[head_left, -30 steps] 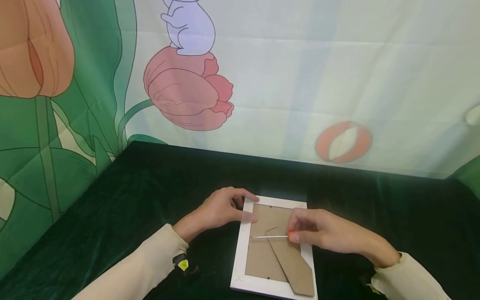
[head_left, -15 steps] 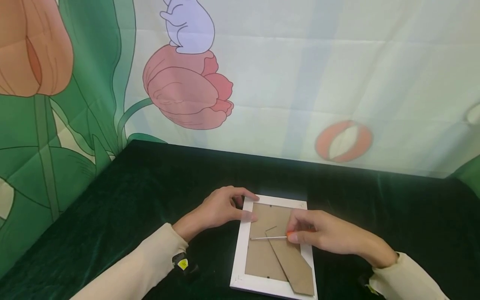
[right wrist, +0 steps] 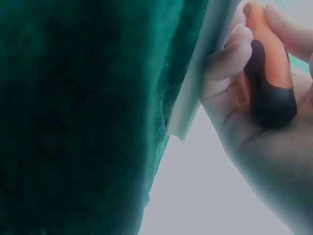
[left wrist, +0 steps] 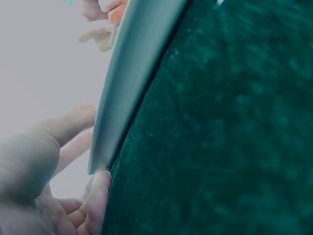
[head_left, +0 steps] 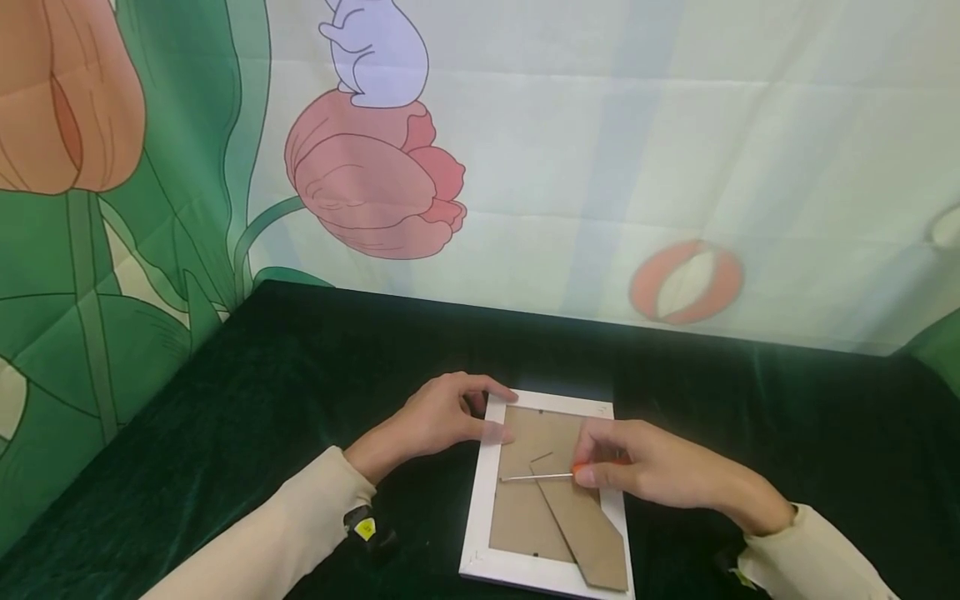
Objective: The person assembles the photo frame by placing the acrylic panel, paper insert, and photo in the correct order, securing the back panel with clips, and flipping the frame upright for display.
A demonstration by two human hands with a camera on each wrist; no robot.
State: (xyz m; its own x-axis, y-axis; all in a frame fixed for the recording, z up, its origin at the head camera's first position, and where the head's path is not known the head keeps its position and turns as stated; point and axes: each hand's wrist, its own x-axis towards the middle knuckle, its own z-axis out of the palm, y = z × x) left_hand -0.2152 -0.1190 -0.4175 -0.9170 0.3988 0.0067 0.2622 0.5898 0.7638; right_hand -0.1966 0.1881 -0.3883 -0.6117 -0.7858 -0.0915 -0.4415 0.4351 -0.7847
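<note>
A white picture frame [head_left: 478, 521] lies face down on dark green cloth, its brown backing board [head_left: 519, 517] and easel leg [head_left: 592, 537] upward. My left hand [head_left: 438, 421] grips the frame's far left corner, thumb over the border and index finger on the top edge. In my right hand [head_left: 660, 468] is a screwdriver [head_left: 542, 477], its shaft pointing left across the board. The shaft's tip is at the inner edge of the left border. The right wrist view shows its orange and black handle [right wrist: 276, 63] between the fingers and palm.
Dark green cloth [head_left: 225, 433] covers the table around the frame. Behind it hangs a printed backdrop [head_left: 540, 167] with tulips and a rabbit. Small dark tabs [head_left: 536, 554] show along the backing board's edges. A wrist camera strap [head_left: 363, 525] is on the left sleeve.
The screwdriver's tip has shifted slightly toward me along the left border, and its shaft has tilted a little. The left hand and the frame stay nearly still.
</note>
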